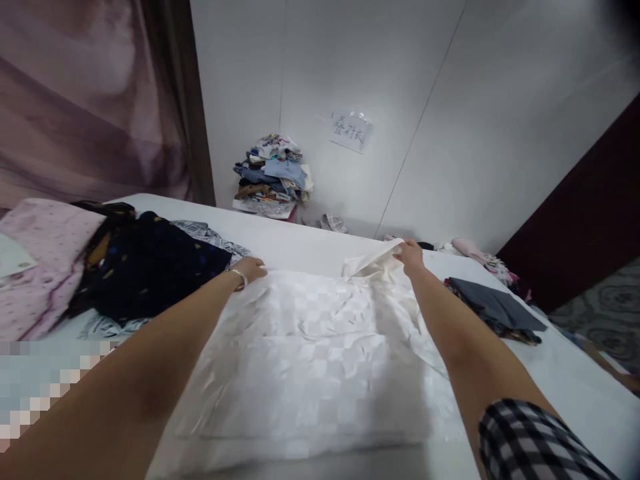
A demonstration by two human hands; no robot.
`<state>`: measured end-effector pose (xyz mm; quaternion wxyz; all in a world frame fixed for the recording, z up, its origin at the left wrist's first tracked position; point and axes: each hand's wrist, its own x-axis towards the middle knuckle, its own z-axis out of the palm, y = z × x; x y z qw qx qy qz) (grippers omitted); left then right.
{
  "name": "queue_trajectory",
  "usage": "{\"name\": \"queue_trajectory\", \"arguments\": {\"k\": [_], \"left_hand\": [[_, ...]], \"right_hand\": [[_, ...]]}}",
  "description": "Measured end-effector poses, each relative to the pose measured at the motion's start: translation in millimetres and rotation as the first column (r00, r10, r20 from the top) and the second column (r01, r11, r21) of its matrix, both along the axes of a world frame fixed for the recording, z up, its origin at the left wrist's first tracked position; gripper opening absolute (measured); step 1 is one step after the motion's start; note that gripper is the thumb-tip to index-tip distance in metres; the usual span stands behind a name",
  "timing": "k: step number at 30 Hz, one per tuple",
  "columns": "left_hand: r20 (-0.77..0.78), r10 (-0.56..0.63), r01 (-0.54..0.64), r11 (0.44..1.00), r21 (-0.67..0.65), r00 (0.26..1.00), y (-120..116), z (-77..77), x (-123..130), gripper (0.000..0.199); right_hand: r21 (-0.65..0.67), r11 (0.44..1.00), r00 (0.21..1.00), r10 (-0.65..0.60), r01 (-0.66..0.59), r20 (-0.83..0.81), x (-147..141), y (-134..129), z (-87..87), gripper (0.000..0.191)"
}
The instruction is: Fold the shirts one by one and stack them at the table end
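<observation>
A white shirt (320, 360) with a checked weave lies spread out in front of me, its fabric thin and wrinkled. My left hand (250, 270), with a bracelet at the wrist, is closed at the shirt's far left corner, low over the table. At the far right, my right hand (412, 257) pinches a part of the shirt and holds it raised off the table, so the cloth there hangs in loose folds. Parts of both hands' fingertips are hidden by the cloth.
On the left lie a dark patterned garment (160, 267) and a pink garment (50, 260). Folded dark clothes (495, 307) sit to the right on the white table (300, 247). Beyond the far edge stands a tall clothes pile (275, 173). A paper sign (350, 131) hangs on the wall.
</observation>
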<state>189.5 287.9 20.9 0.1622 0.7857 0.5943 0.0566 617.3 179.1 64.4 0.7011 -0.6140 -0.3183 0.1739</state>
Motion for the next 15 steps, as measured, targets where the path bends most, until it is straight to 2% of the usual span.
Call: {"name": "queue_trajectory", "arguments": {"k": [4, 6, 8, 11, 15], "left_hand": [[-0.03, -0.047, 0.051, 0.99, 0.131, 0.998, -18.8, 23.7, -9.0, 0.038], [-0.053, -0.13, 0.139, 0.958, 0.249, 0.99, -33.5, 29.6, -15.6, 0.037], [-0.066, -0.226, 0.234, 0.904, 0.358, 0.972, -54.2, 30.9, -22.9, 0.035], [-0.044, -0.342, 0.327, 0.845, 0.424, 0.939, -94.4, 24.9, -34.1, 0.026], [-0.032, -0.417, 0.398, 0.837, 0.376, 0.908, -145.9, 6.3, -48.3, 0.016]], "right_hand": [[0.121, 0.992, 0.996, -0.025, 0.036, -0.09, 12.6, -54.5, 39.2, 0.01], [0.245, 0.969, 0.99, -0.009, 0.043, -0.139, 18.0, -89.5, 54.6, 0.012], [0.351, 0.935, 0.985, 0.006, 0.055, -0.172, 21.0, -127.1, 62.3, 0.013], [0.386, 0.918, 0.981, -0.011, 0.086, -0.192, 19.7, -184.3, 53.6, 0.01], [0.303, 0.938, 0.963, -0.09, 0.168, -0.255, 11.2, -250.2, 10.3, 0.01]]}}
